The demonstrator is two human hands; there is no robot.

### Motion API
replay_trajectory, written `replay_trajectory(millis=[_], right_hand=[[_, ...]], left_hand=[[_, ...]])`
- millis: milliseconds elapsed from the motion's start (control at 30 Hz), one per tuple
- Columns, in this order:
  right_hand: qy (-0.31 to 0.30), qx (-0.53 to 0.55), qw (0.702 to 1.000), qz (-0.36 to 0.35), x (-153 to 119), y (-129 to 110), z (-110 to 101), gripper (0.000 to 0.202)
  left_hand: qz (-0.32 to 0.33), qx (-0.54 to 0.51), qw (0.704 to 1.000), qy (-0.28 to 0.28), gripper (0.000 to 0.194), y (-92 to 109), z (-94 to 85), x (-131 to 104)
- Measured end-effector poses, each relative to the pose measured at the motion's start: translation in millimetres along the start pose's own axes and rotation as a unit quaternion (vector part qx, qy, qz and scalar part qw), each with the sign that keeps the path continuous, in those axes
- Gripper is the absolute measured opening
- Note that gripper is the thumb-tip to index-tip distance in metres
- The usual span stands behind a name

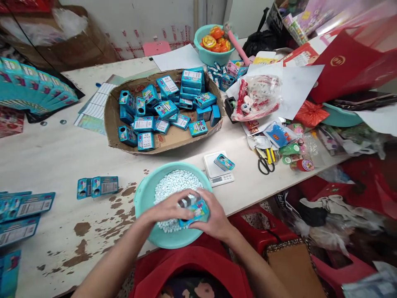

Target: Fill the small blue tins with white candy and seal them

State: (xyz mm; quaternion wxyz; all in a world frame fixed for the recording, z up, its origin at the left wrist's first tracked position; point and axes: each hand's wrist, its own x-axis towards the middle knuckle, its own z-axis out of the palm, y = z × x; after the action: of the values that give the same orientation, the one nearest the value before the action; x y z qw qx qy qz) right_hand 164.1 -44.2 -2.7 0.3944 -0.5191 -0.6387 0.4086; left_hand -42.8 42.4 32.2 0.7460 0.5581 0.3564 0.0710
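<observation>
Over the mint-green basin point(143, 194), which holds small white pellets point(176, 182), both my hands are close together. My right hand point(215, 217) grips a blue printed small box point(198, 212), tilted above the pellets. Against that box, my left hand point(172, 209) has its fingers closed around a small clear and dark piece point(186, 201) that looks like a little cup; the fingers cover much of it. Just beyond the basin, another small blue box point(224, 162) lies on a white digital scale point(214, 167).
Behind the basin stands a cut-down cardboard box point(167, 145) full of similar blue boxes. Two flat blue packs point(99, 186) lie at the left, with more stacks at the left edge. Black scissors point(266, 166) and plastic-wrapped toys point(257, 99) crowd the right side.
</observation>
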Motion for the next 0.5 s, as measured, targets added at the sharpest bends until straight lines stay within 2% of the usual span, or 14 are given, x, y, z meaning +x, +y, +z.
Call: replay_trajectory(millis=[33, 67, 133, 167, 200, 233, 300, 367, 433, 500], right_hand=[[-0.017, 0.025, 0.999, 0.029, -5, -2, 8, 0.077], [-0.010, 0.052, 0.996, 0.068, -10, -1, 14, 0.066], [0.048, 0.104, 0.981, 0.154, -20, 9, 23, 0.047], [0.085, 0.123, 0.972, 0.183, -25, 16, 26, 0.043], [0.123, 0.134, 0.964, 0.194, -29, 23, 29, 0.042], [0.156, 0.132, 0.961, 0.186, -33, 30, 32, 0.042], [0.207, 0.090, 0.966, 0.127, -39, 43, 40, 0.042], [0.234, 0.021, 0.970, 0.059, -41, 50, 51, 0.039], [0.252, -0.033, 0.967, 0.018, -41, 55, 60, 0.037], [0.264, -0.060, 0.963, 0.002, -39, 57, 67, 0.037]], left_hand=[[-0.003, -0.014, 1.000, -0.008, 0.042, -11, 12.7, -2], [-0.008, -0.020, 1.000, 0.019, 0.041, -24, 19.8, -3], [-0.046, 0.033, 0.986, 0.154, 0.047, -56, 20.6, -4], [-0.082, 0.100, 0.964, 0.232, 0.050, -73, 17.4, -5], [-0.124, 0.184, 0.928, 0.298, 0.052, -90, 14.3, -6], [-0.169, 0.271, 0.885, 0.338, 0.055, -105, 12.7, -7], [-0.238, 0.403, 0.810, 0.353, 0.062, -130, 17.8, -7], [-0.272, 0.447, 0.783, 0.336, 0.065, -143, 33.9, -1], [-0.279, 0.430, 0.793, 0.330, 0.064, -148, 55.6, 12], [-0.256, 0.367, 0.832, 0.327, 0.053, -146, 76.2, 30]])
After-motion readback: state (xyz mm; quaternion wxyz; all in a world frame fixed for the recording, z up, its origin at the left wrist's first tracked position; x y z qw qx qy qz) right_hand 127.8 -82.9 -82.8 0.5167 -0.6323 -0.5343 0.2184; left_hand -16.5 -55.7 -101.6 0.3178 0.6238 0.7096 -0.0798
